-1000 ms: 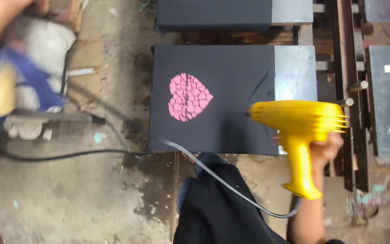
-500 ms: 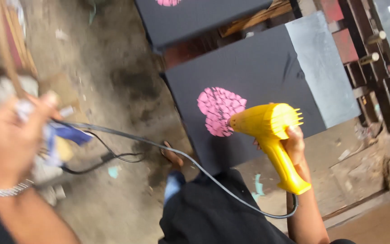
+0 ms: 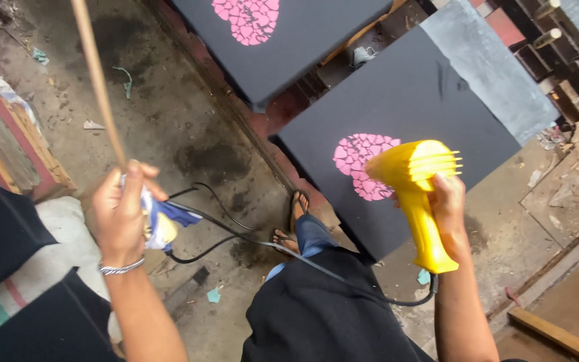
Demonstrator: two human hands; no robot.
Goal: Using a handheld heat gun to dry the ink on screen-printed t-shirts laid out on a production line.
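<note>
Keep right hand (image 3: 452, 213) closed around yellow dryer (image 3: 415, 191), nozzle square over pink heart (image 3: 358, 165) on black canvas (image 3: 403, 127) at frame centre-right, sweeping evenly, cord (image 3: 316, 265) slack, while left hand (image 3: 123, 213) grips stick (image 3: 98, 84) and cloth (image 3: 162, 224) at left.

Your left hand (image 3: 123, 213) was raised at about nine o'clock, back toward you, fingers curled shut in a fist, a metal bracelet on the wrist. Your right hand (image 3: 449, 213) sat at three o'clock, forearm running up from five o'clock, fingers wrapped tight in a closed grip, thumb uppermost.
</note>
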